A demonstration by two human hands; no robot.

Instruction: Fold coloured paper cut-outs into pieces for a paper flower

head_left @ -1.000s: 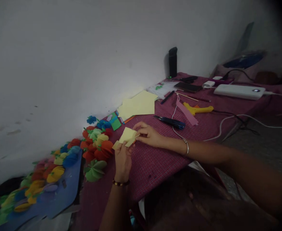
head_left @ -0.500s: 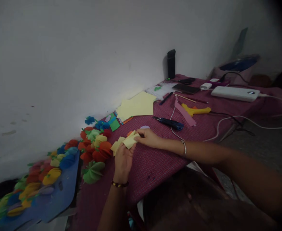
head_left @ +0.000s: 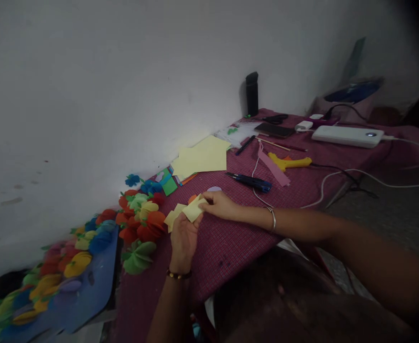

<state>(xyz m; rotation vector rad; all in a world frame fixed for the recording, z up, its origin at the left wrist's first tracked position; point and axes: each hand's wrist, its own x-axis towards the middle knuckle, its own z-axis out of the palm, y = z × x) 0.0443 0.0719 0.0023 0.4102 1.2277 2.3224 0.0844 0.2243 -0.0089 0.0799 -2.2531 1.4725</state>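
Note:
Both my hands work a small pale yellow paper piece [head_left: 192, 209] above a maroon checked cloth [head_left: 230, 243]. My left hand [head_left: 182, 240], with a beaded bracelet at the wrist, holds the paper from below, fingers closed on it. My right hand [head_left: 220, 205], wearing a silver bangle, pinches the paper's right edge. A second yellow scrap [head_left: 171, 217] shows just left of the fingers. Beside the hands lies a cluster of paper flowers [head_left: 141, 221] in red, orange, green and yellow.
Yellow paper sheets [head_left: 202, 158] lie by the white wall. Blue-handled scissors [head_left: 250, 180], a pink strip [head_left: 274, 169], a yellow glue gun [head_left: 290, 162], a pen [head_left: 245, 145], a phone [head_left: 274, 129], a black bottle [head_left: 251, 93] and a white power bank [head_left: 347, 136] with cables are behind. A blue board [head_left: 76, 286] carries more flowers.
The yellow paper went from held up and open to lowered and more folded between my fingers. A lilac and an orange scrap now show behind my right hand.

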